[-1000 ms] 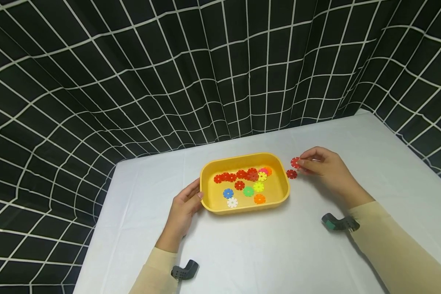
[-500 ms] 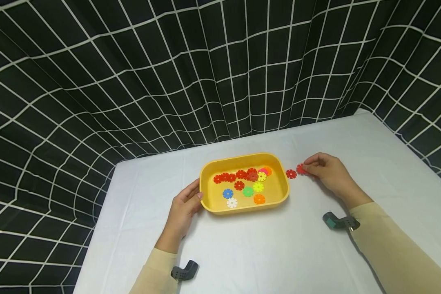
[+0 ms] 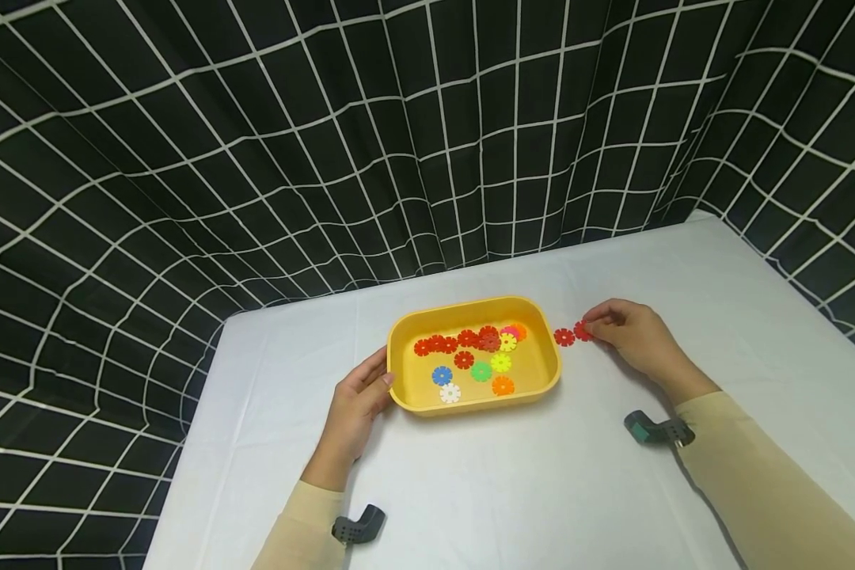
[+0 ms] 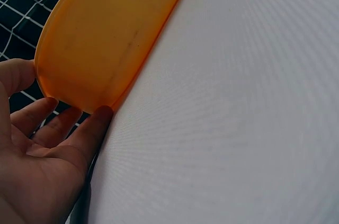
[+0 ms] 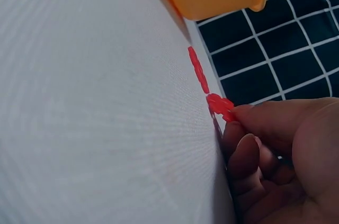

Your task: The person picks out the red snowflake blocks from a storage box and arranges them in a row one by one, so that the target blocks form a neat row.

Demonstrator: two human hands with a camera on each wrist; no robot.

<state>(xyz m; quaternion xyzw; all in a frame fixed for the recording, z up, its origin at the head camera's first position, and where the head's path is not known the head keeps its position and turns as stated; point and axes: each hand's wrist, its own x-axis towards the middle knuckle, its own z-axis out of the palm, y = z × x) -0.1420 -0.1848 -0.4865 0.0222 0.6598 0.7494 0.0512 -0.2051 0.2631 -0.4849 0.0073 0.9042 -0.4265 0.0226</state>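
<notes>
A yellow tray (image 3: pixel 473 404) sits on the white-covered table. My left hand (image 3: pixel 357 408) holds its left end; in the left wrist view the thumb is at the rim and fingertips touch the outer wall. My right hand (image 3: pixel 630 336) pinches a red notched disc (image 5: pixel 220 106) between thumb and fingers, just right of the tray. Tilted in the right wrist view, this disc has its near edge close to another red notched disc (image 3: pixel 564 337), which lies flat beside the tray. Whether the two discs touch is unclear.
Inside the tray lie several red discs (image 3: pixel 464 360), along with a blue disc (image 3: pixel 442 375), a white disc (image 3: pixel 450 393), a green disc (image 3: pixel 480 371), and yellow, orange and pink ones. A black curtain with white grid lines (image 3: pixel 427 158) hangs behind the table.
My right hand has lowered the red disc and brought it right beside the flat red one, which it had been above. The left hand and the tray have stayed put.
</notes>
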